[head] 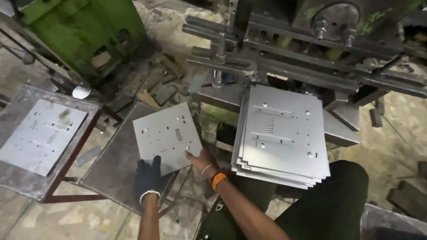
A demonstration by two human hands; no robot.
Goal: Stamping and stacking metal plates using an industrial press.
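Punched sheet-metal plate, pale grey with small round holes and a short row of slots, was what we held between both hands, lying flat over the near end of a bare steel tray on a red-brown frame. Our left hand, in a dark glove, gripped the plate's near edge with the fingers curled over it; our right hand, bare, with a thin bangle and an orange wristband, pressed on the near right corner, fingers spread on the metal.

As far as we could judge, the work stood somewhere in the middle. A thick stack of like plates sat fanned on the press bed just to our right, touching our dark trouser leg at its near corner. On the far left a single plate with cut-out slots lay on a second tray, well apart from the one in hand. Whether the stack was the finished pile or the waiting pile, we could not tell.

Above the stack hung the press tooling, grey bars, bolts and a clamp. A green machine body stood at the upper left, with scrap offcuts littered on the floor between the trays and the press, close to the tray legs.
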